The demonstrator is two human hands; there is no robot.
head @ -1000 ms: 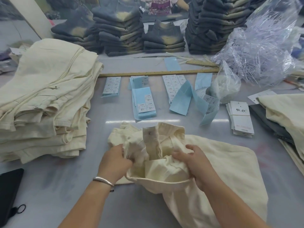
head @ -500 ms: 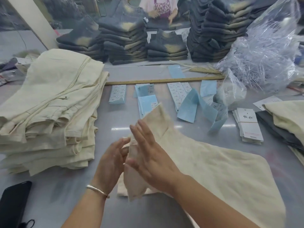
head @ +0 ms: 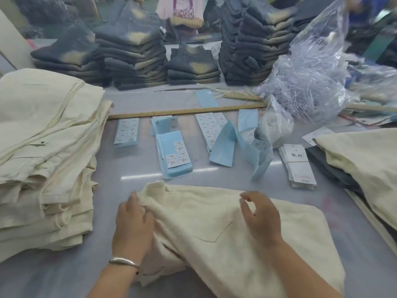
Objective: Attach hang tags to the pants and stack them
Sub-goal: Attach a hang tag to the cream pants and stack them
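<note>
A cream pair of pants (head: 214, 229) lies folded on the grey table in front of me, a back pocket facing up. My left hand (head: 133, 224) grips the cloth at the left edge of the fold. My right hand (head: 261, 214) rests on top of the pants with loosely curled fingers, holding nothing. A pile of white hang tags (head: 298, 166) sits to the right beyond the pants. A tall stack of folded cream pants (head: 43, 158) stands at the left.
Blue sheets with sticker labels (head: 174, 155) lie in rows across the middle. A wooden ruler (head: 184, 111) crosses behind them. A plastic bag of tag fasteners (head: 309, 78) sits back right. Dark jeans stacks (head: 133, 59) line the back. More pants (head: 365, 168) lie at the right.
The pants' waist was bunched up in both hands, then flipped over; now the pants lie flat, pocket side up, with my hands spread apart on them.
</note>
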